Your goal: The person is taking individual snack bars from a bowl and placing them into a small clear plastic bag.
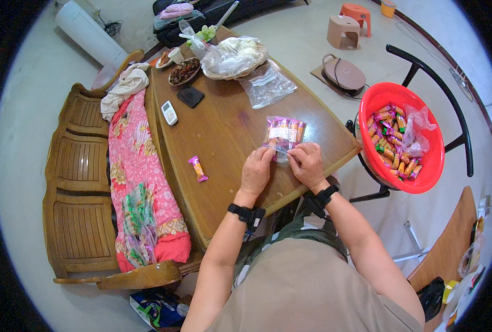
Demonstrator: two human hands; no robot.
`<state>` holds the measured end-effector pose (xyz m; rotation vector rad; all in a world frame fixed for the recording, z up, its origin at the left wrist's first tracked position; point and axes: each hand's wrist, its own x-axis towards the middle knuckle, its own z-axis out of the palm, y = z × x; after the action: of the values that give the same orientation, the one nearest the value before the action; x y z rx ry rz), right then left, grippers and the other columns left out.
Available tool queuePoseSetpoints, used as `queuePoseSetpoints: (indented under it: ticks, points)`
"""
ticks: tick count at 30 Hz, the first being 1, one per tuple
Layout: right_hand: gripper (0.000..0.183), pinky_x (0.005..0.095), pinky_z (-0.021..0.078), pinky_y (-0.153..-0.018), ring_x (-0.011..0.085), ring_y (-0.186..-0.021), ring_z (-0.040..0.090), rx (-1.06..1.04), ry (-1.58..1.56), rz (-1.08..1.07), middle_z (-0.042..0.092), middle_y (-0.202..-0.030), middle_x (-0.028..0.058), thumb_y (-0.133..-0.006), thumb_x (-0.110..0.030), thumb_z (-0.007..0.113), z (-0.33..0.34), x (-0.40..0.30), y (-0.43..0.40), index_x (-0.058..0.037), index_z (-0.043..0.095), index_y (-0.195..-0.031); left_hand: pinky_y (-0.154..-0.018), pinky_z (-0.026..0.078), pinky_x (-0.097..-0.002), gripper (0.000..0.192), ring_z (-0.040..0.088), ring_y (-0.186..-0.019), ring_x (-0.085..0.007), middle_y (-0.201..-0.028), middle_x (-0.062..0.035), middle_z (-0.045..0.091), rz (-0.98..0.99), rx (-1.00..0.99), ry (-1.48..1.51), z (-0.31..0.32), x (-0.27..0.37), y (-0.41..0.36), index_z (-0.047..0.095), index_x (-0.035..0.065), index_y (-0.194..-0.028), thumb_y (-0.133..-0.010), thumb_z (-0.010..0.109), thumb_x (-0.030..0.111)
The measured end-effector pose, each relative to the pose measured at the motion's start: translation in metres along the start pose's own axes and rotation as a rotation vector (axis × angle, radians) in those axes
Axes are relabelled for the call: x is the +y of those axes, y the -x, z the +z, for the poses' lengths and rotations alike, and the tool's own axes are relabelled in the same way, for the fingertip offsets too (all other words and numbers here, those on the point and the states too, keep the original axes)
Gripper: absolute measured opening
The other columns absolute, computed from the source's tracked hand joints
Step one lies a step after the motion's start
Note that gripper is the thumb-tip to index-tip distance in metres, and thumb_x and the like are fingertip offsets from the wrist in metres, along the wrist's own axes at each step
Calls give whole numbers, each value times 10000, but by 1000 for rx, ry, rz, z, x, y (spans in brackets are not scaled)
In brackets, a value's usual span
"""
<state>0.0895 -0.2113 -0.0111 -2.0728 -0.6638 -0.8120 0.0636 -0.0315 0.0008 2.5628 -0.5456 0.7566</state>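
Observation:
Both hands pinch the near edge of a clear plastic bag (280, 132) that lies on the wooden table (221, 137). Inside it, several purple-and-orange wrapped snacks lie side by side, with a white label over them. My left hand (256, 171) grips the bag's left side between thumb and fingers. On the right side, my right hand (308, 164) grips the same edge. Whether the edge is sealed cannot be made out. A single wrapped snack (198, 169) lies by itself to the left of my left hand.
A red plastic basin (365, 137) of loose wrapped snacks rests on a black-framed chair at right. Empty clear bags (266, 85), a covered basket (229, 74), a plate of food (184, 71), a remote control (169, 113) and a black item (191, 96) occupy the table. Filled bags (138, 224) lie on the bench.

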Motion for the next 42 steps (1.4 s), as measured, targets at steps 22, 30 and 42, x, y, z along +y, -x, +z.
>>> queuePoseSetpoints:
  ticks: [22,30,42]
  points:
    - [137,383,391,-816,222,-858,576,-16,3,12,585,-845,34,-721,-115,706,1,2,2,-126,629,-834,-951,338,-418,435,493,-1126,-268,-1186,-83,556,-133,-1,-188,5,-10,-21,557,100,-1155,-753,707,167]
    - [125,383,391,-820,222,-861,573,2,-3,13,589,-852,37,-732,-114,701,1,0,2,-119,628,-833,-941,348,-411,357,552,-1035,-241,-1050,-78,610,-121,-24,-90,9,-6,-17,580,83,-1118,-781,678,151]
    - [146,393,391,-836,225,-892,570,-13,11,14,590,-887,41,-734,-124,700,3,4,4,-115,625,-858,-818,401,-388,195,592,-871,-262,-889,-76,630,-162,-18,-71,21,-18,-29,590,95,-998,-823,649,157]
